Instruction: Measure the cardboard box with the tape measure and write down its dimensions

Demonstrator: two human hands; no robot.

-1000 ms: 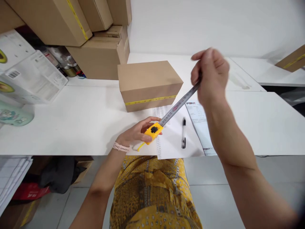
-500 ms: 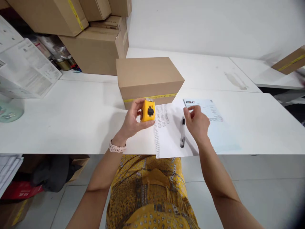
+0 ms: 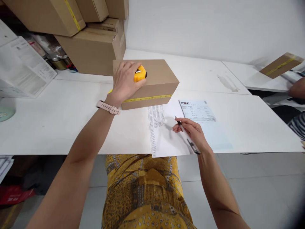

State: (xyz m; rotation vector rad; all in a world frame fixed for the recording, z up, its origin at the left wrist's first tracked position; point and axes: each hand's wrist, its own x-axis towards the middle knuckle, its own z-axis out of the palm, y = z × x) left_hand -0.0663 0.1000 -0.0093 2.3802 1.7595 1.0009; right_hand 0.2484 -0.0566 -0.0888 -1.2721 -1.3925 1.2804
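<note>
My left hand (image 3: pixel 126 79) is closed around a yellow tape measure (image 3: pixel 140 74) over the top of a cardboard box (image 3: pixel 157 72) with a yellow tape strip. Whether the tape measure rests on the box is hard to tell. In my right hand (image 3: pixel 193 130) is a clear pen with black parts (image 3: pixel 188 137), its tip pointing away from me. Below the pen lies a white sheet (image 3: pixel 164 140) with handwritten columns at its left side. Just right of that sheet is a pale blue printed form (image 3: pixel 199 111) marked PONY.
Stacked cardboard boxes (image 3: pixel 88 51) stand at the back left, beside a white printed carton (image 3: pixel 26 66). At the far right, a small taped box (image 3: pixel 281 65) sits near another person's arm (image 3: pixel 297 87). The white table's front edge (image 3: pixel 128 154) runs before me.
My left hand has carried the tape measure up and left onto the cardboard box. My right hand has picked up the pen from the white sheet. A person's arm has appeared at the right.
</note>
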